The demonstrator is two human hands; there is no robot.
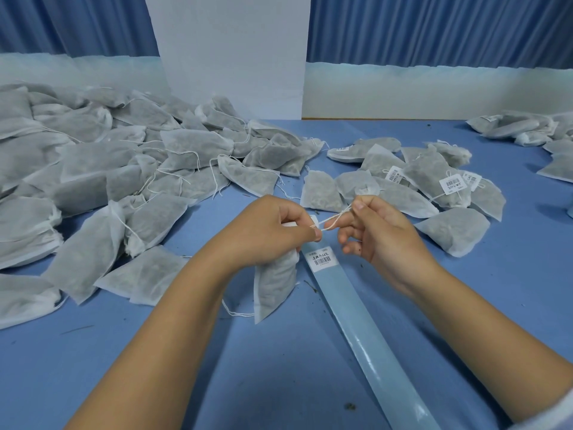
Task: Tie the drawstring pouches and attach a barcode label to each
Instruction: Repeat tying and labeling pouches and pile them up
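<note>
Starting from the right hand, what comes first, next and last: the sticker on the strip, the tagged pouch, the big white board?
1. Sticker on the strip: just left of the right hand.
2. Tagged pouch: farther back, to the right.
3. Big white board: standing at the table's far edge.

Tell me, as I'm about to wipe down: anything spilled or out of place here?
Only small stuff: dark crumbs lie scattered on the blue table cover, some beside the label strip, a sliver by the pouch the left hand grips. Probably leaked filling. Nothing else odd.
</note>
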